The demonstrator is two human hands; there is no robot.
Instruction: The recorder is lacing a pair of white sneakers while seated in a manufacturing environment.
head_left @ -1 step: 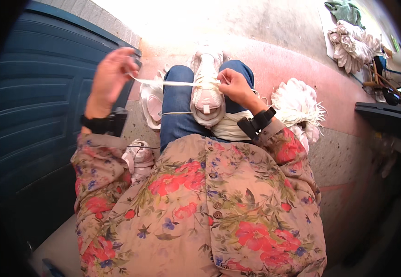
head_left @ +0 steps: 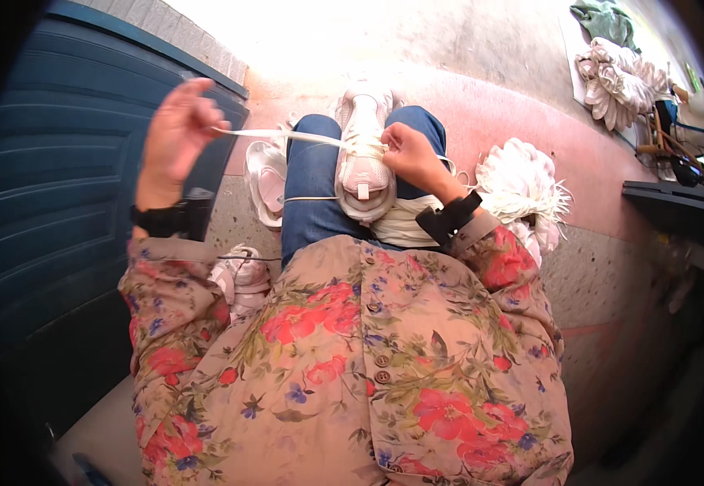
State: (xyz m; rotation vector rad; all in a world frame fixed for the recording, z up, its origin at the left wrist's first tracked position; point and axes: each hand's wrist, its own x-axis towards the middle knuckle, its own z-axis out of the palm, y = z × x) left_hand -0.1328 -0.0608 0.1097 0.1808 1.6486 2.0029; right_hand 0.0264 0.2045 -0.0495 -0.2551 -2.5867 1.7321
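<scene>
A white and pale pink shoe (head_left: 366, 174) rests between my knees, heel toward me. From its upper, a flat white shoelace (head_left: 291, 136) stretches out leftward to my left hand (head_left: 180, 134), which pinches the lace's end between thumb and finger, raised beside my left knee. My right hand (head_left: 410, 154) is closed at the right side of the shoe's opening, fingertips pinched on lace there. Across my right thigh lies a bundle of white laces (head_left: 409, 223).
More pale shoes lie left of my knee, one shoe (head_left: 264, 182) beside it and another (head_left: 245, 279) nearer me. A heap of white shoes and laces (head_left: 522, 182) sits at right. A blue door (head_left: 68, 162) stands close on my left. Another shoe pile (head_left: 619, 81) lies far right.
My left hand has moved left and slightly up, drawing the lace out further from the shoe. My right hand has barely shifted.
</scene>
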